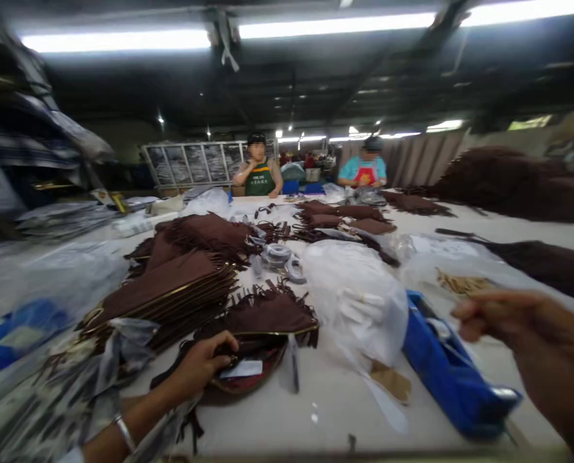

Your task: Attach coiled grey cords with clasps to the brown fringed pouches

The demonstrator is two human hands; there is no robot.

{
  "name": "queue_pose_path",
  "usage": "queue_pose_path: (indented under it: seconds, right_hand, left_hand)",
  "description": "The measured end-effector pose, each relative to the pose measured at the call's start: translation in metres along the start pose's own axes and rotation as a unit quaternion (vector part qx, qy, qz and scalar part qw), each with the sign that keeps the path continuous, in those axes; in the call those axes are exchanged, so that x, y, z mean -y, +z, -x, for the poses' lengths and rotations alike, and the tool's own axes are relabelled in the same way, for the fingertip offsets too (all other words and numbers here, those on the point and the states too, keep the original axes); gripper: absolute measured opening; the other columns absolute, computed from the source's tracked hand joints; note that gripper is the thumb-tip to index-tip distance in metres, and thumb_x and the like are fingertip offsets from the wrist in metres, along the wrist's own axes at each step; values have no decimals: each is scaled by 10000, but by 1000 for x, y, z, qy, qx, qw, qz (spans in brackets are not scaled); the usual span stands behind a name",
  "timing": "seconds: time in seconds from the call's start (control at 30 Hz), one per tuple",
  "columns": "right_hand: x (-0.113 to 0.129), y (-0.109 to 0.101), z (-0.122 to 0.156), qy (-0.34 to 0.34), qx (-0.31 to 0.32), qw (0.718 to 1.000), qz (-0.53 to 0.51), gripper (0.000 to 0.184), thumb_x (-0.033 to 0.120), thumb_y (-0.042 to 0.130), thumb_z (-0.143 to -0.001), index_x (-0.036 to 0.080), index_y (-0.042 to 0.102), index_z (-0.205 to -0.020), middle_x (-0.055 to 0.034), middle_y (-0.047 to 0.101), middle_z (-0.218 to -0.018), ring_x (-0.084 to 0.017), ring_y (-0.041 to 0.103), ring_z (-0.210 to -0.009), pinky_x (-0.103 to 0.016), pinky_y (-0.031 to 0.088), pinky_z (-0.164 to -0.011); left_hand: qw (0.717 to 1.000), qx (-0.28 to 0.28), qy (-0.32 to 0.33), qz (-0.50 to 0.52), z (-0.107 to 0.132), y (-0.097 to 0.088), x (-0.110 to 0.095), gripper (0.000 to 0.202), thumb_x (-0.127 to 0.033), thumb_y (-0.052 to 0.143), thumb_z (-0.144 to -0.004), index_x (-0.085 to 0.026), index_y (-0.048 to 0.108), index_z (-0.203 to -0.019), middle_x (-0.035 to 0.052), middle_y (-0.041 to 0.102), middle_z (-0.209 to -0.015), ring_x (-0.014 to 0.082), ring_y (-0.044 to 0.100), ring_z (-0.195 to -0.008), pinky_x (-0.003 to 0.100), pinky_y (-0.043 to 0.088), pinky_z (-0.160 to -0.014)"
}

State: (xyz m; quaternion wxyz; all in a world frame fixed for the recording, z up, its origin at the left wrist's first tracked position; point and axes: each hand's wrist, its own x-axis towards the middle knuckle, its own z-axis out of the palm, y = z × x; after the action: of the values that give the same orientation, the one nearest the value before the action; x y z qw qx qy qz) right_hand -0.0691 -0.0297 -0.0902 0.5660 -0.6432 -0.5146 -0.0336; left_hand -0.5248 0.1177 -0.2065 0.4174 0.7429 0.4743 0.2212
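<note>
A brown fringed bag (268,315) lies on the table in front of me, its gold zipper edge gaping. A white label (241,369) and a reddish lining show inside the opening. My left hand (204,360), with a silver bangle at the wrist, has its fingers curled on the near left edge of that bag. Off to the right, my right hand (513,321) is raised above a blue tape dispenser (453,366). Its thumb and fingers are pinched together, somewhat blurred; I cannot make out anything between them.
A stack of brown bags (166,289) stands at left, beside grey plastic-wrapped strips (65,405). A clear plastic bag (354,296) with white contents sits between bag and dispenser. Coiled grey straps (277,255) lie behind. Two co-workers, one in a green apron (260,179), are across the table.
</note>
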Motion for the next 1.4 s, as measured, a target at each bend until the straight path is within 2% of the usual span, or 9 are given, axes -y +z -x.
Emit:
queue_pose_path:
  seconds: [0.13,0.27,0.37,0.6,0.73,0.9,1.03,1.3,1.4]
  right_hand:
    - [58,121,72,-16,342,928,-146,254,304,419,-974,252,587,-1157,5,642,-754,-116,602,-606,-219,486,-577]
    - [78,230,120,-34,455,882,-118,239,90,430,-870,188,533,-1061,17,632,-732,-118,575,-609,-204,390,-553]
    - [76,269,128,-106,450,886,31,188,54,494,-835,205,601,-871,3,674,-786,-141,612,-675,-234,323,-572]
    - [79,283,128,-146,441,881,89,311,102,529,-893,345,662,-1034,30,693,-921,-140,675,-799,-201,391,-636]
    - [81,287,133,-180,443,878,22,573,6,474,-792,225,491,-1321,-54,701,-1057,-166,673,-920,-215,470,-748]
    - [86,290,129,-113,464,875,81,282,13,511,-794,173,600,-1008,-5,715,-780,-132,626,-589,-198,331,-504]
    - [96,287,118,-90,457,880,93,159,119,566,-893,234,674,-878,18,727,-796,-139,669,-713,-207,376,-616]
    - [89,283,126,-194,482,851,70,593,-10,422,-849,225,476,-1391,-86,676,-1081,-197,668,-981,-291,507,-818]
    - [81,287,130,-163,488,857,34,469,18,403,-863,142,457,-1312,-123,687,-1100,-194,675,-976,-278,511,-796]
  left_hand:
    - [999,-8,-1,40,-5,1,10,222,-163,551,-696,-202,613,-906,-14,616,-855,185,547,-850,281,387,-772]
    - [996,9,10,89,-14,3,11,279,-150,520,-653,-195,606,-914,-9,603,-845,179,539,-810,275,390,-709]
    - [992,9,3,128,-14,1,17,297,-143,511,-622,-191,591,-904,-8,598,-816,172,528,-777,274,386,-683]
    - [975,1,-21,221,-22,1,28,290,-133,533,-583,-183,583,-864,-11,595,-780,155,508,-736,268,367,-667]
    - [965,3,-27,261,-25,0,31,313,-115,530,-555,-182,583,-856,-18,594,-772,142,512,-714,256,368,-653]
    - [958,2,-50,281,-24,-2,31,276,-112,552,-560,-180,590,-825,-35,576,-712,118,489,-644,241,344,-603]
    - [955,14,-57,291,-24,-6,30,270,-127,596,-572,-175,603,-837,-41,579,-681,117,490,-627,239,341,-590]
    - [947,15,-54,318,-23,-10,27,272,-141,612,-576,-163,604,-847,-1,640,-782,139,541,-708,261,396,-667]
    - [943,14,-66,325,-22,-10,29,278,-134,631,-575,-165,614,-851,2,643,-784,138,541,-713,257,388,-664]
